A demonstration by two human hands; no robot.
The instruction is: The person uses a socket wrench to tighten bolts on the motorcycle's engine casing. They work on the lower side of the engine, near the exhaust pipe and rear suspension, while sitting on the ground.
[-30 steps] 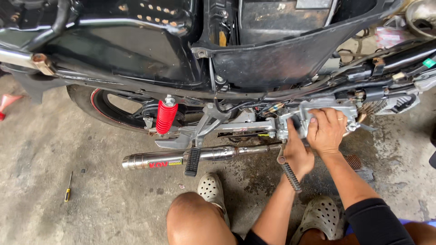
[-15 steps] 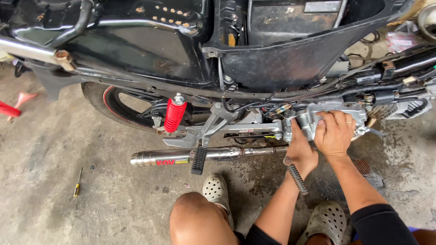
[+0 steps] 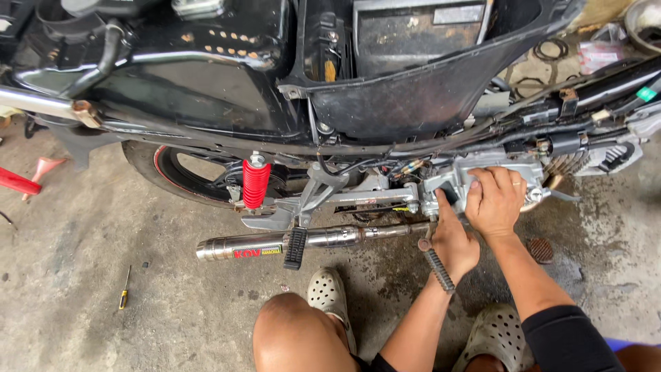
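Hands both at the engine side cover (image 3: 482,176) of the motorcycle, low on its frame just ahead of the kick-start lever (image 3: 436,262). My right hand (image 3: 494,203) lies flat on the silver cover, fingers together and curled over its upper edge, pressing on it rather than gripping. My left hand (image 3: 454,241) sits just below and touching the right, index finger pointed up against the cover's near corner; the other fingers are folded, and I cannot tell whether they hold anything. Count: one red shock absorber (image 3: 255,182), one chrome exhaust pipe (image 3: 275,242), one black footpeg (image 3: 295,248), one rear wheel (image 3: 186,172). One yellow-handled screwdriver (image 3: 124,289) lies on the concrete floor (image 3: 82,227), well apart from me. Open underseat compartment (image 3: 413,41) up top holds a dark box-shaped part. Two pale perforated clogs (image 3: 329,293) on my feet.
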